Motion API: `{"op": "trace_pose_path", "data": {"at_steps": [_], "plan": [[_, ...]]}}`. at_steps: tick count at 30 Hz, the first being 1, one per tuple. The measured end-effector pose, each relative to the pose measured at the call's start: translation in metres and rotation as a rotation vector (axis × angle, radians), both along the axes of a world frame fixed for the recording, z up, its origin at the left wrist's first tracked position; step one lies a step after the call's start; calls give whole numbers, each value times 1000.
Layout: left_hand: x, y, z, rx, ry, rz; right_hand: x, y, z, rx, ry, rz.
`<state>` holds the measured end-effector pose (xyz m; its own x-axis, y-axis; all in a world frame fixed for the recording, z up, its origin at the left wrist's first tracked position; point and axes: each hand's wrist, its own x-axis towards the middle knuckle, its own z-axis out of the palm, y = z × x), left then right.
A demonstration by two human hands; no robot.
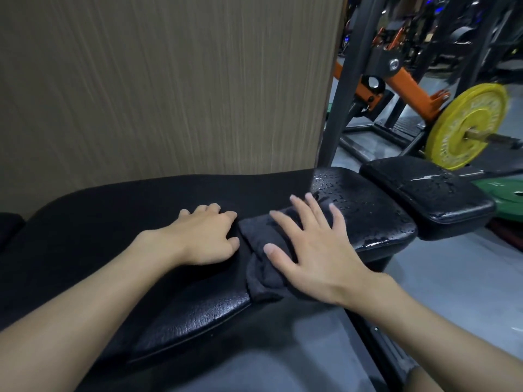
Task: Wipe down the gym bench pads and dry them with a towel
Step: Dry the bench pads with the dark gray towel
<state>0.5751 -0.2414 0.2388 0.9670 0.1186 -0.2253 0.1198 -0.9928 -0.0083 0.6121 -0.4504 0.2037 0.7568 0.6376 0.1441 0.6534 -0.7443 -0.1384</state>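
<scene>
1. Pressing down on the dark grey towel (pixel 256 233), the right hand (pixel 308 250) lies flat with its fingers straight and spread; it is released and grips nothing.
2. The left hand (pixel 208 234) rests palm-down on the long black pad (pixel 113 210), its fingers loosely bent and released, with the thumb and index fingertip just beside the towel's left edge.
3. The towel is bunched into a thick fold and lies across the join between the long pad and the seat pad (pixel 368 216), with its near end hanging over the pad's front edge.
4. The seat pad, right of the towel, is covered in water droplets and shines.
5. A smaller end pad (pixel 430 193) sits just beyond the seat pad, apart from it, and is also wet on top.
6. Both bare forearms reach in from the bottom of the view.
7. Behind the pads stands a wood-grain panel (pixel 169 80).
8. To the right stand a black frame upright (pixel 348 89), an orange machine arm (pixel 410 89), a yellow weight plate (pixel 467 128) on a bar and a green plate (pixel 506 193), over a grey floor (pixel 467 273).
</scene>
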Motion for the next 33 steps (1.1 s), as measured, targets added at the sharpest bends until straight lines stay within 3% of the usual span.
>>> {"op": "trace_pose_path", "data": {"at_steps": [8, 12, 17, 22, 33], "plan": [[16, 0, -4, -97, -96, -28, 78, 39, -6, 16, 85, -71], [26, -10, 2, -163, -15, 18, 152, 65, -5, 14, 129, -134], [29, -17, -3, -113, 131, 23, 198, 83, 2, 6, 166, -227], [30, -16, -2, -159, 114, 33, 180, 67, -3, 27, 133, -165], [30, -20, 2, -152, 122, 50, 52, -44, -1, 1, 35, -57]]}}
